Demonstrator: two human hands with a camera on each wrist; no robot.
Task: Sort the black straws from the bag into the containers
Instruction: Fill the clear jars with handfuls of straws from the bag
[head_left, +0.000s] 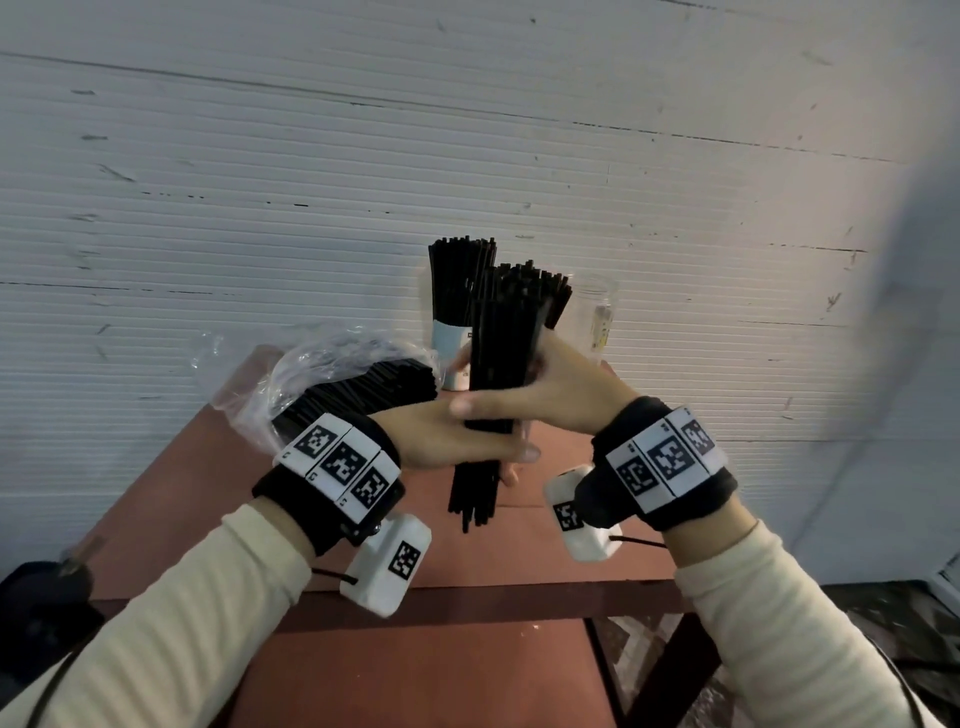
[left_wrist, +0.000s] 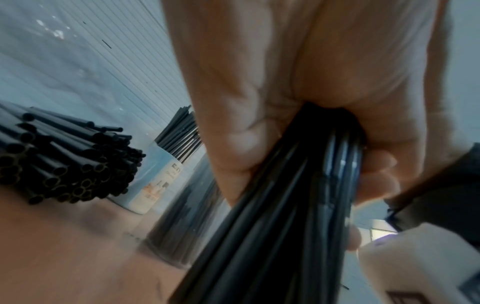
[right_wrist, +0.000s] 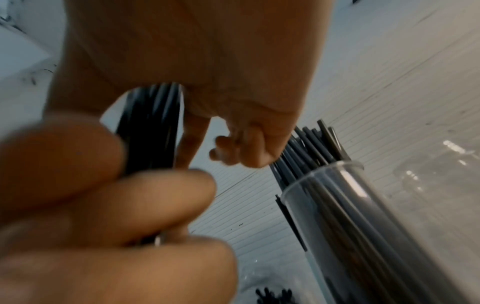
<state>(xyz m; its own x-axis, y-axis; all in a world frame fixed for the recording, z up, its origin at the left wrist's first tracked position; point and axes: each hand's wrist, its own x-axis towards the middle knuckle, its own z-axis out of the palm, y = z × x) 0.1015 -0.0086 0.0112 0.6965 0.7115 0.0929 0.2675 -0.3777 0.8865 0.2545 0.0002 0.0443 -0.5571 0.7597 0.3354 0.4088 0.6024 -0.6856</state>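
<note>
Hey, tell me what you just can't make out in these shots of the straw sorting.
- How many straws remain in the bag: head view, crinkled plastic and the left hand's wristband cover them.
- Whether the clear jar at far right holds anything: head view, small and glary.
- The label on the filled container: left wrist view, too blurred to read.
- The right hand's fingertips: head view, behind the held bundle.
</note>
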